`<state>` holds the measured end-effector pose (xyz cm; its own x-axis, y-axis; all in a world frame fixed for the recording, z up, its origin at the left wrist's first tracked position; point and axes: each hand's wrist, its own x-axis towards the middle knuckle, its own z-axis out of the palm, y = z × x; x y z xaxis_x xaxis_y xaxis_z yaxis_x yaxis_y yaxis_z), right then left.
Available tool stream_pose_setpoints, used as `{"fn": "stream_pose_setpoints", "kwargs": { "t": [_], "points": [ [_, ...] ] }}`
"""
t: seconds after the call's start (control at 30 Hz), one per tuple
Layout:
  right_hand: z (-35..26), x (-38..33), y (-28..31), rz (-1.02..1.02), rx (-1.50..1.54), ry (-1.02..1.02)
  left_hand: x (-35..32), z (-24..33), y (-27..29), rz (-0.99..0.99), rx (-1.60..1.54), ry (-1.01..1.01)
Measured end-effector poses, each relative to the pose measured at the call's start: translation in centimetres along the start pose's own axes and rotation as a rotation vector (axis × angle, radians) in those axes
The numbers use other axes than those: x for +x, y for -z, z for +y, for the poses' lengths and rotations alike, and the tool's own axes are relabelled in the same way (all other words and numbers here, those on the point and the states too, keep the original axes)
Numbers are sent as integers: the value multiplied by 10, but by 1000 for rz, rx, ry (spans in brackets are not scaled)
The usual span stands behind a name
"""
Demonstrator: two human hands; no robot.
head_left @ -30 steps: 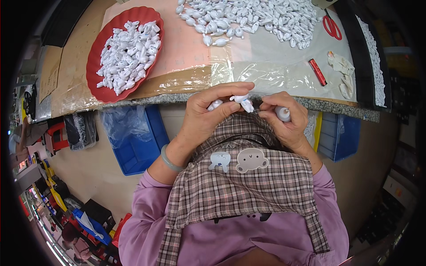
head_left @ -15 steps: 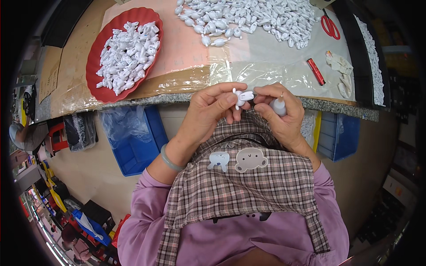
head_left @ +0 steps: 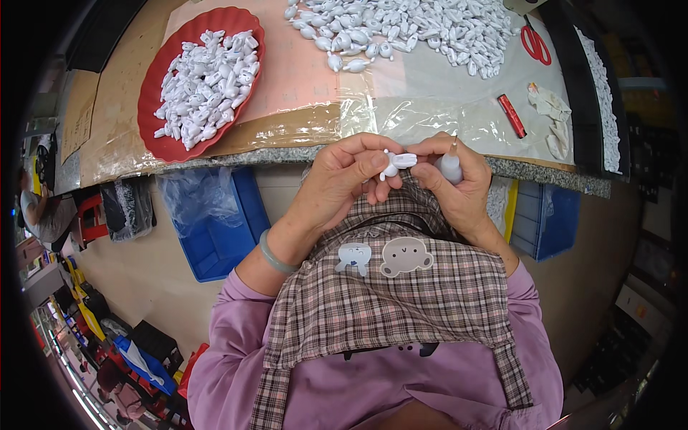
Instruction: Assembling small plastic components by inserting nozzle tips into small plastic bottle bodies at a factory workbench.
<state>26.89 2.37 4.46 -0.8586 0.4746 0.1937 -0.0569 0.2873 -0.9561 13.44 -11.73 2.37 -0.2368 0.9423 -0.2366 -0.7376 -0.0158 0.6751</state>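
Observation:
A small white rabbit figurine (head_left: 392, 169) is pinched between the thumb and fingers of my left hand (head_left: 331, 179), its long ears pointing right. My right hand (head_left: 469, 190) is closed around a small whitish needle-tip bottle (head_left: 449, 169), tip upward. The right thumb and fingertip are at the ear end of the figurine; whether they grip it too I cannot tell. Both hands are just in front of the table edge, above my checked apron (head_left: 394, 308).
On the table, a red scalloped dish (head_left: 153, 129) holds many white figurines at the left. A pile of white figurines (head_left: 401, 29) spreads across the back. Red scissors (head_left: 535, 44), a red tube (head_left: 512, 116) and crumpled cloth (head_left: 550, 107) lie right. Blue bins (head_left: 208, 251) stand below.
The figurine has turned a little in my left fingers and sits slightly farther right. The bottle in my right hand has tipped more upright.

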Motion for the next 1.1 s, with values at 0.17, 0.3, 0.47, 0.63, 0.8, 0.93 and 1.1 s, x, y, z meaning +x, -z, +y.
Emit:
{"fn": "stream_pose_setpoints", "kwargs": {
  "t": [0.17, 0.3, 0.47, 0.63, 0.8, 0.93, 1.1],
  "points": [
    [-4, 1, -2, 15, -2, -16, -1, 1, 0, -1, 10, 33],
    [-2, 4, -1, -15, -50, 59, 0, -2, 1, 13, -53, 88],
    [3, 0, -4, 4, -6, 30, 0, -7, 3, 21, -103, 113],
    [8, -2, -6, 29, -86, 174, 0, -11, -2, 62, -142, 123],
    [10, -5, -8, 73, -76, 144, 2, -15, -3, 75, -171, 124],
    [11, -2, -10, 98, -92, 140, 8, -15, 1, 50, -175, 129],
    [6, 6, -16, 81, -82, 125, 1, -13, 4, 97, -164, 103]
  ]
}}
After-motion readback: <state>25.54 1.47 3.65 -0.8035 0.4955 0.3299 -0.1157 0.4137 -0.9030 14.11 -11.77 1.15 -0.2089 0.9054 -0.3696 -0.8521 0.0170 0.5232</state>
